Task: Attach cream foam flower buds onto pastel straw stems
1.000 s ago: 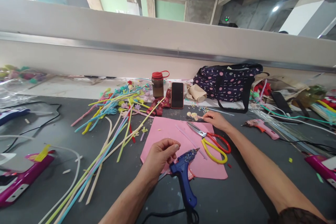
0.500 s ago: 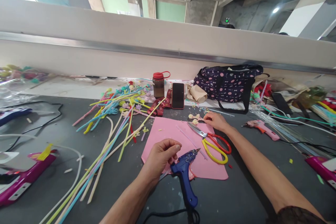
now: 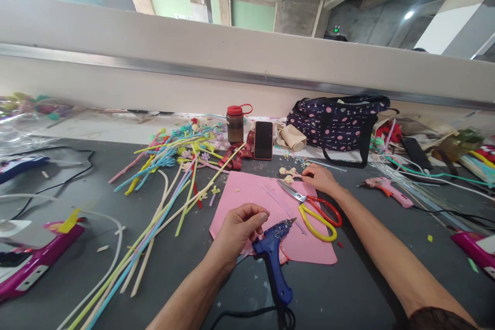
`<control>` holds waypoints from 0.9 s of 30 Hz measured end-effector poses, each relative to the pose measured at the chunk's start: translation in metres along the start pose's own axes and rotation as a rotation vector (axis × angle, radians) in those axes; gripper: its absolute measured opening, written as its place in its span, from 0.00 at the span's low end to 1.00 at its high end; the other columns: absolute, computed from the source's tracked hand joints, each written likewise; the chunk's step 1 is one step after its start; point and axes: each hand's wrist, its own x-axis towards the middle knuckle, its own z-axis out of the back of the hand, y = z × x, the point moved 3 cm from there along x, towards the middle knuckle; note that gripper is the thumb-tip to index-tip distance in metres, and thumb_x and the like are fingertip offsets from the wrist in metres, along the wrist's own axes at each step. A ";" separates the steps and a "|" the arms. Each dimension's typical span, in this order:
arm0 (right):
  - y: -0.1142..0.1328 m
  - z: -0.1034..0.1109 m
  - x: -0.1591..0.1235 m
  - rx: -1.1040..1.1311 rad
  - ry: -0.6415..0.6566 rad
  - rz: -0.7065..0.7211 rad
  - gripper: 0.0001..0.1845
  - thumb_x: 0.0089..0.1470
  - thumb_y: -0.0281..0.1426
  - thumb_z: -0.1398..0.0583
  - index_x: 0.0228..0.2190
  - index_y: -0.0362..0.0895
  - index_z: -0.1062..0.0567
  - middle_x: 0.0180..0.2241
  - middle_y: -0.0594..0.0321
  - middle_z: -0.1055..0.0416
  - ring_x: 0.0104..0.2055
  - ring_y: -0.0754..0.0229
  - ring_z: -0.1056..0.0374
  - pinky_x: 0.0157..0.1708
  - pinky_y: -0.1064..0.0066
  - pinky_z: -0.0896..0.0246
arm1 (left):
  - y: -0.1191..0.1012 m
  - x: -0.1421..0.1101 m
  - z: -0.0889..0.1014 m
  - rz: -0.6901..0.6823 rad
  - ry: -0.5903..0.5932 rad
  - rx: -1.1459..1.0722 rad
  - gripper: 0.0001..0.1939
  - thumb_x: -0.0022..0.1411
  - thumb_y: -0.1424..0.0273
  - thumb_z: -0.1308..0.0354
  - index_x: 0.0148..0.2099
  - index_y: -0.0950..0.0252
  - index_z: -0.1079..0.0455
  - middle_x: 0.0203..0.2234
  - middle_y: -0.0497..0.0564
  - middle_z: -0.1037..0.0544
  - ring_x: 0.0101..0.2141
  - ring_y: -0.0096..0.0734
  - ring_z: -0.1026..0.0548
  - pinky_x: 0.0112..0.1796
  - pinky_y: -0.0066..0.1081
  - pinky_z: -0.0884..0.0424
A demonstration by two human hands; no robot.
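Observation:
My left hand (image 3: 244,226) hovers over the left part of a pink sheet (image 3: 247,191), thumb pressed to the curled fingers; whatever they may hold is too small to tell. Just beside it lies a blue hot glue gun (image 3: 275,263), its nozzle pointing up and right. At the sheet's far right corner my right hand (image 3: 320,178) is closed on the pink stem end of a small cream pipe-cleaner flower (image 3: 286,172). Between the hands, scissors (image 3: 317,216) with one red and one yellow handle rest on the sheet, near a thin lilac stick (image 3: 273,197).
Long pipe cleaners (image 3: 149,240) and a colourful pile (image 3: 166,157) lie left. Behind stand a red-capped bottle (image 3: 235,126), a phone (image 3: 263,140) and a patterned bag (image 3: 332,126). A pink glue gun (image 3: 386,191) lies right; magenta devices (image 3: 42,268) flank the table.

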 end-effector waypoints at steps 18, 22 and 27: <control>-0.001 -0.004 0.001 -0.025 -0.013 -0.040 0.09 0.48 0.37 0.43 0.28 0.46 0.26 0.31 0.64 0.30 0.32 0.62 0.36 0.29 0.74 0.48 | -0.004 -0.003 -0.001 -0.009 -0.017 -0.033 0.11 0.46 0.65 0.38 0.28 0.68 0.31 0.16 0.45 0.31 0.17 0.20 0.36 0.19 0.21 0.43; 0.001 -0.001 0.000 -0.039 0.001 -0.044 0.09 0.48 0.36 0.43 0.29 0.46 0.25 0.31 0.64 0.30 0.32 0.61 0.36 0.29 0.73 0.48 | -0.005 -0.004 -0.002 -0.009 -0.012 -0.038 0.11 0.46 0.64 0.38 0.28 0.68 0.30 0.15 0.45 0.31 0.17 0.20 0.37 0.19 0.21 0.43; 0.005 -0.001 0.003 -0.053 0.013 -0.042 0.07 0.49 0.32 0.43 0.26 0.46 0.25 0.32 0.62 0.30 0.34 0.61 0.36 0.29 0.74 0.48 | -0.004 -0.003 -0.002 -0.009 -0.013 -0.020 0.12 0.46 0.63 0.38 0.28 0.68 0.30 0.16 0.45 0.32 0.17 0.21 0.36 0.19 0.22 0.43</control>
